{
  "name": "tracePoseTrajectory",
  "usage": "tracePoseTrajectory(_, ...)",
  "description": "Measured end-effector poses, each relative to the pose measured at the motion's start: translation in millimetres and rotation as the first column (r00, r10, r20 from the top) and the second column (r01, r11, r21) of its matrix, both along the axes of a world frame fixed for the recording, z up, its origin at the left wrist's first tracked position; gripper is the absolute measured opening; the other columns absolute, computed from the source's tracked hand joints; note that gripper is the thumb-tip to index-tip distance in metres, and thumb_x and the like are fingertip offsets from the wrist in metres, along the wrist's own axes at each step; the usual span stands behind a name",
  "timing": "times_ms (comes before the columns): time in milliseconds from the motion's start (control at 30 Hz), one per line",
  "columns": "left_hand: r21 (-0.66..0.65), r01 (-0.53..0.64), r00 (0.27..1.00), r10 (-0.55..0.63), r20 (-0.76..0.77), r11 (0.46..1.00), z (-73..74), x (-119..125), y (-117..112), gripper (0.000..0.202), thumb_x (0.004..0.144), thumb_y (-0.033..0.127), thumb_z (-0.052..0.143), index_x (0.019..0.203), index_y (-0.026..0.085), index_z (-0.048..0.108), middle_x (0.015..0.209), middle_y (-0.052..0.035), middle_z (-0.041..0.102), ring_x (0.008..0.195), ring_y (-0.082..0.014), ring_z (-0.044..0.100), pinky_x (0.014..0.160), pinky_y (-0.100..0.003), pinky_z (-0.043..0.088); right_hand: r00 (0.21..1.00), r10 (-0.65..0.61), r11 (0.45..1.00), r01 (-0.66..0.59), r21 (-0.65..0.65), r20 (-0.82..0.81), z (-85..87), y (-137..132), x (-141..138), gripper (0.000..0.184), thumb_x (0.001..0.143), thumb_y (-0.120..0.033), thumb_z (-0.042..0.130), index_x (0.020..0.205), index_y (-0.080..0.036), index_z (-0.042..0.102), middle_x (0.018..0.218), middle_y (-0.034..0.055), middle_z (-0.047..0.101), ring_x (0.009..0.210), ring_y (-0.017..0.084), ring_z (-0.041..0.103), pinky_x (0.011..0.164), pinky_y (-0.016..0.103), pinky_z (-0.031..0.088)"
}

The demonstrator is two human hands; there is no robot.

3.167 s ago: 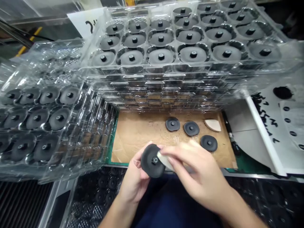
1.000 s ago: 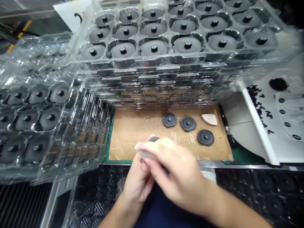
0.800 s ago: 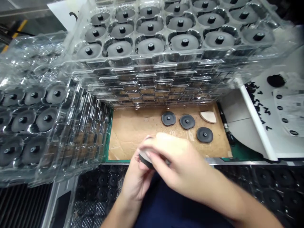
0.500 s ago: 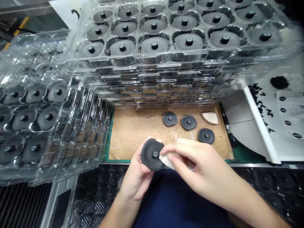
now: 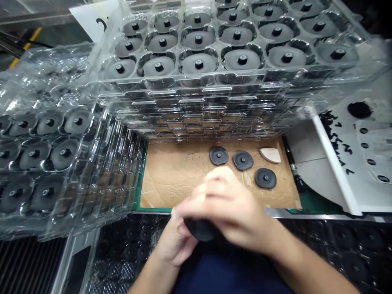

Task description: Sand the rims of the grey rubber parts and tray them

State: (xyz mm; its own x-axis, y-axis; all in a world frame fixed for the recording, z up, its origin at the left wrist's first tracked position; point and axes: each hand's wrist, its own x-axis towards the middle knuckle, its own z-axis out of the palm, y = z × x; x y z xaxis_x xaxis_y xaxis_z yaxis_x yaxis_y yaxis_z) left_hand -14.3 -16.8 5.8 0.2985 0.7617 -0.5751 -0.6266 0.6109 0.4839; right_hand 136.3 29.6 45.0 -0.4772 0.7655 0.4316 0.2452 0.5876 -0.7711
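My left hand (image 5: 175, 244) is closed on the edge of a black round disc (image 5: 201, 230), of which only the lower part shows, tilted above my lap. Over the disc's upper side lies my right hand (image 5: 231, 206), smeared by motion, its fingers curled and close to my left fingertips. The white pad it pinched half a second ago is hidden behind the fingers. Beyond the hands, three similar discs with a central stub lie on the cardboard: a left disc (image 5: 219, 155), a middle disc (image 5: 243, 160) and a right disc (image 5: 266, 178).
A white wedge-shaped pad (image 5: 270, 154) lies on the cardboard sheet (image 5: 165, 175). Tall stacks of clear plastic trays holding discs stand behind (image 5: 199, 87) and at left (image 5: 101, 163). A black pen-like tool (image 5: 294, 167) and a white partition (image 5: 335, 163) stand at right.
My right hand has moved left and over the disc, covering its stub and the white pad. The disc has tipped and sits slightly lower. The view has shifted slightly.
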Motion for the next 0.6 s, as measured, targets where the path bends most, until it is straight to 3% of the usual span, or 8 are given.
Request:
tracePoseTrajectory(33,0.019,0.014,0.999,-0.015,0.028,1.0,-0.7,-1,0,0.043,0.055,0.021,0.083,0.095,0.016,0.07,0.09,-0.0043,0.072,0.09,-0.0228,0.066,0.077,-0.028,0.052,0.996,-0.091,0.991,0.089,-0.1,-0.012,-6.7,3,3,0.024,0.093,-0.018,0.044,0.1,-0.021,0.066,0.094,0.0001,0.071,0.084,0.014,0.058,0.08,0.029,0.042)
tracePoseTrajectory(100,0.05,0.032,0.994,-0.038,0.106,0.998,-0.7,-2,1,0.047,0.056,0.023,0.083,0.101,0.02,0.069,0.098,-0.0032,0.073,0.089,-0.0221,0.068,0.077,-0.026,0.052,0.951,-0.299,0.895,0.308,-0.321,0.078,-25.9,9,11,0.021,0.09,-0.02,0.048,0.102,-0.021,0.065,0.101,0.0008,0.07,0.088,0.015,0.06,0.077,0.027,0.045)
tracePoseTrajectory(167,0.083,0.036,0.985,-0.049,0.167,0.996,0.7,-3,2,0.046,0.061,0.026,0.08,0.106,0.025,0.067,0.105,-0.0017,0.072,0.092,-0.0223,0.068,0.079,-0.026,0.052,0.908,-0.367,0.791,0.419,-0.445,0.203,-50.7,8,18,0.022,0.088,-0.025,0.049,0.104,-0.021,0.064,0.096,0.0019,0.07,0.079,0.015,0.063,0.066,0.025,0.049)
tracePoseTrajectory(200,0.097,0.034,0.982,-0.052,0.183,0.995,1.7,-3,3,0.045,0.063,0.027,0.079,0.106,0.026,0.067,0.106,-0.0011,0.072,0.094,-0.0219,0.068,0.081,-0.025,0.052,0.905,-0.35,0.775,0.426,-0.468,0.244,-64.1,5,20,0.024,0.087,-0.027,0.049,0.105,-0.021,0.064,0.088,0.0014,0.07,0.069,0.015,0.062,0.059,0.025,0.049)
tracePoseTrajectory(300,0.127,0.024,0.98,-0.048,0.195,0.992,3.8,-3,6,0.044,0.064,0.025,0.078,0.106,0.025,0.068,0.104,-0.0006,0.073,0.092,-0.0196,0.069,0.082,-0.023,0.051,0.887,-0.32,0.771,0.448,-0.452,0.332,-101.7,-15,19,0.028,0.083,-0.026,0.051,0.108,-0.019,0.064,0.074,0.001,0.065,0.052,0.013,0.056,0.053,0.028,0.05)
tracePoseTrajectory(400,0.127,0.018,0.977,-0.044,0.209,0.992,3.4,-4,6,0.047,0.061,0.027,0.08,0.106,0.025,0.068,0.104,-0.0005,0.072,0.091,-0.0195,0.069,0.082,-0.023,0.051,0.826,-0.387,0.752,0.54,-0.377,0.411,-127.0,-40,14,0.032,0.085,-0.024,0.045,0.111,-0.016,0.061,0.103,0.0127,0.06,0.075,0.02,0.062,0.072,0.039,0.054)
tracePoseTrajectory(500,0.109,0.006,0.979,-0.028,0.203,0.994,1.1,-6,4,0.05,0.058,0.033,0.081,0.106,0.026,0.068,0.106,-0.001,0.072,0.096,-0.0197,0.067,0.084,-0.023,0.051,0.794,-0.413,0.763,0.569,-0.307,0.446,-138.1,-56,10,0.033,0.086,-0.024,0.044,0.112,-0.016,0.061,0.117,0.0171,0.052,0.101,0.029,0.058,0.085,0.046,0.05)
tracePoseTrajectory(600,0.077,-0.015,0.984,0.001,0.179,0.997,-0.7,-6,3,0.054,0.054,0.036,0.081,0.106,0.027,0.068,0.107,-0.0014,0.071,0.096,-0.0195,0.067,0.084,-0.024,0.051,0.794,-0.4,0.791,0.551,-0.264,0.458,-140.9,-57,7,0.036,0.082,-0.022,0.049,0.116,-0.016,0.06,0.118,0.0174,0.052,0.104,0.031,0.056,0.086,0.048,0.049)
